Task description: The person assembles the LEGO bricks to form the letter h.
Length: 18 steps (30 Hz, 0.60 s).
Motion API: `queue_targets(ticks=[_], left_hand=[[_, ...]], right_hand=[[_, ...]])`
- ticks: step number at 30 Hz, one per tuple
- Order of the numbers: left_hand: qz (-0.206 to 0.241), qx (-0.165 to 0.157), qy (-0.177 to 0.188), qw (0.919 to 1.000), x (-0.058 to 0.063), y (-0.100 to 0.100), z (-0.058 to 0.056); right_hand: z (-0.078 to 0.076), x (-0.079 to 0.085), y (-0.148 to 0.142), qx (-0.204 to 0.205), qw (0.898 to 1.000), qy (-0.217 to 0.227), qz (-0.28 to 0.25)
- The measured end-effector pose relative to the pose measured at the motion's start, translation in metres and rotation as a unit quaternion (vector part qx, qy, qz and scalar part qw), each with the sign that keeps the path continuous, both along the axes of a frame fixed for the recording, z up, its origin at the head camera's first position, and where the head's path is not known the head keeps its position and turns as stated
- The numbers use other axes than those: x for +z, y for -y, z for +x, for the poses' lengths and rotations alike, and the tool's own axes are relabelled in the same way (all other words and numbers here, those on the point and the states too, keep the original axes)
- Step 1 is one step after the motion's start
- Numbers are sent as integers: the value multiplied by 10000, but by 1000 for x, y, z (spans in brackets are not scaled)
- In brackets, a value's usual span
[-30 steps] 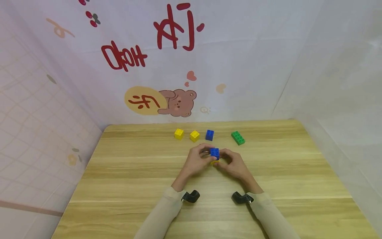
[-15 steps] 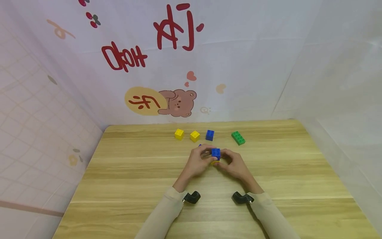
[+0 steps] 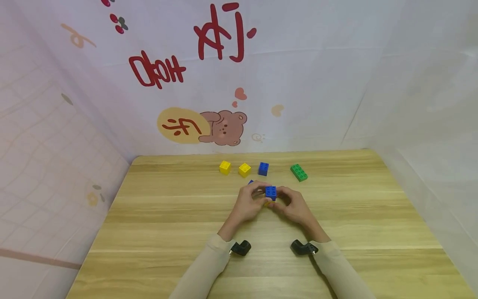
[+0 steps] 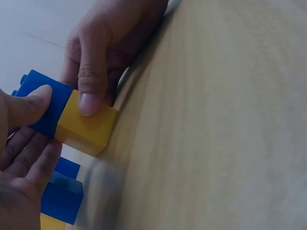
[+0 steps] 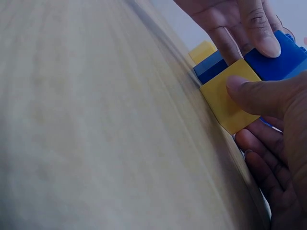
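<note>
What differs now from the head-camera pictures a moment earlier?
Very little: the left hand and the held blue brick have shifted slightly right, so more of another blue brick shows behind that hand. Nothing was visibly taken up or released. The right hand keeps its grip on the yellow brick; the green brick, far blue brick and two yellow cubes stay put.

Right of centre and a little low in the head view, and there, blue block (image 3: 270,192) on top, four studs facing up, stacked square on yellow block (image 4: 86,128)! Just a sliver of yellow showing underneath. Over to the left wrist view: leaning at a slant, blue at far left, pinched in left fingers (image 4: 45,160); yellow to its lower right, flat-sided, pinched in right fingers (image 5: 252,143), tight against the blue.
</note>
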<state>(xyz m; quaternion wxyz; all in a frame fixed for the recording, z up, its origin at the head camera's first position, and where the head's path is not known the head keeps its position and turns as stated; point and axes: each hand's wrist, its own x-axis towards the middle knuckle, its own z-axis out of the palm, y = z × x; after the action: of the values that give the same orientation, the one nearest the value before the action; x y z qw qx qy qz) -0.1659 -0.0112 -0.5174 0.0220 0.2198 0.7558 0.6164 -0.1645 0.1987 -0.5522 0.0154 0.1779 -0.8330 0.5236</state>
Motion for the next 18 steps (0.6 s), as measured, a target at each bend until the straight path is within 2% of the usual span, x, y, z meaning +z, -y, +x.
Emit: queue_targets(ticks=[7,11,14,18], left_hand=[[45,142,-112,9998,-2,-4,3],[25,327,-145,9994,-4,-6,4],[82,433,-178,9989,-4,-7,5],[75,512,-273,9983,-4,-10,6]], right_hand=[[0,1,-1,-61,9999,-79,97],[6,17,6,-80,9997,-18,209],[7,21,8,-91,9996,-29,277],[1,4,4,-161,9994,-137,284]])
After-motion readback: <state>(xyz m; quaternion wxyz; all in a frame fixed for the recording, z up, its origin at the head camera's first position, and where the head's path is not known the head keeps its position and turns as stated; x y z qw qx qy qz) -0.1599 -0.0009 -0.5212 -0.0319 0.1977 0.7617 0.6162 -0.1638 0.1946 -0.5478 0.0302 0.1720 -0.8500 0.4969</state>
